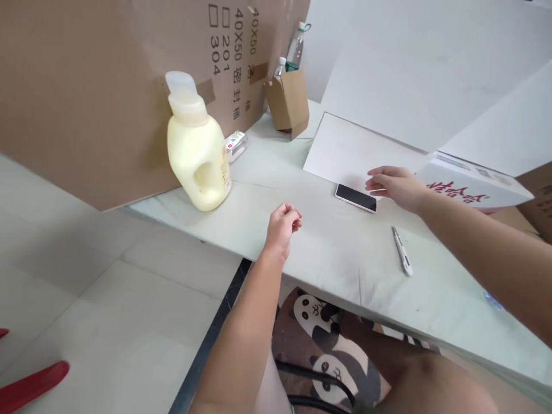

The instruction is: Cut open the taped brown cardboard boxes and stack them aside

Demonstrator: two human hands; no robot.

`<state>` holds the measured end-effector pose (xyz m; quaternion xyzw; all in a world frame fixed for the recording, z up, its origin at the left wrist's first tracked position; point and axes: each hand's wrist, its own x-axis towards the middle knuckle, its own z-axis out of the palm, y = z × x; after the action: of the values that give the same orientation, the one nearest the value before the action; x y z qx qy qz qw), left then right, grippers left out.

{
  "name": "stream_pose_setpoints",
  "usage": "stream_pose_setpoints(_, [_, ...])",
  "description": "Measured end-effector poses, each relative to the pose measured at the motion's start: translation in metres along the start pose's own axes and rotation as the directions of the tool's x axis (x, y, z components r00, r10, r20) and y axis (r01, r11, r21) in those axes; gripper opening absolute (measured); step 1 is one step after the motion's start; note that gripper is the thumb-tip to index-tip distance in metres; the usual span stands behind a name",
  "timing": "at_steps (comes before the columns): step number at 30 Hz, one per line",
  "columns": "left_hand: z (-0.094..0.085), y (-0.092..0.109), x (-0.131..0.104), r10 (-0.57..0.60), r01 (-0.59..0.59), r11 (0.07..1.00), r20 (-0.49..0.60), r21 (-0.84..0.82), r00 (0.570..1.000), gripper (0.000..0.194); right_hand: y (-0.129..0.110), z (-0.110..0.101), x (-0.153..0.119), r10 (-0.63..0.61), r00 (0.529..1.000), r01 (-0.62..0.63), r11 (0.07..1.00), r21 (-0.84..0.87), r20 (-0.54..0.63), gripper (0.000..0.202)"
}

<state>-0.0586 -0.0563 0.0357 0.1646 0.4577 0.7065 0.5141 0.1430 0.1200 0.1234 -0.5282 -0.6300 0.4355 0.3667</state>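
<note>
My left hand (283,227) is above the near edge of the table, fingers curled together with nothing visible in them. My right hand (394,185) reaches over the table from the right, fingers stretched out and apart, holding nothing. Just to the left of its fingertips lies a smartphone (356,198) with a dark screen and a light rim. Closer to me, below the right forearm, a white utility knife (402,251) rests on the table. Left of my left hand stands a pale yellow detergent jug (197,155) with a translucent cap.
A tall cardboard box (107,86) rises at the left. Behind the jug is a small clear-and-white package (235,145). Plastic bottles (295,49) stand in a small carton (288,106). At the back lies a white sheet (345,146); a white box with red lettering (470,181) sits right.
</note>
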Motion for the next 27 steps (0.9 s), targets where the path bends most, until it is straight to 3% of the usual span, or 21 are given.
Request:
stream_pose_setpoints(4, [0.000,-0.004,0.004,0.010,-0.010,1.000,0.015,0.009,1.000,0.013,-0.004,0.052,0.005,0.148,0.980,-0.127,0.980,-0.155,0.131,0.014])
stream_pose_setpoints(7, [-0.002,-0.012,0.008,-0.021,0.021,1.000,-0.011,0.020,1.000,0.013,-0.002,0.086,0.007,0.156,0.957,-0.109,0.974,-0.197,0.245,0.014])
stream_pose_setpoints(10, [-0.003,-0.015,0.014,-0.049,0.042,0.995,-0.073,-0.094,0.996,0.013,0.009,0.119,0.017,0.130,0.938,-0.048,0.967,-0.252,0.322,0.015])
stream_pose_setpoints(13, [-0.002,-0.014,0.025,-0.049,0.039,0.977,-0.042,-0.208,0.998,0.015,0.021,0.152,0.037,0.088,0.934,0.009,0.963,-0.270,0.345,0.016])
stream_pose_setpoints(20, [-0.004,-0.011,0.044,-0.088,0.039,0.858,-0.072,-0.512,0.994,0.027,0.016,0.229,0.114,-0.026,0.944,0.129,0.946,-0.296,0.329,0.025])
stream_pose_setpoints(23, [-0.010,-0.008,0.046,-0.104,0.101,0.795,0.030,-0.598,0.994,0.036,0.009,0.258,0.159,-0.080,0.963,0.201,0.849,-0.489,0.258,0.036])
stream_pose_setpoints(27, [-0.023,0.001,0.056,-0.050,0.150,0.822,0.193,-0.549,0.980,0.032,0.008,0.288,0.215,-0.050,0.984,0.159,0.691,-0.705,0.173,0.056])
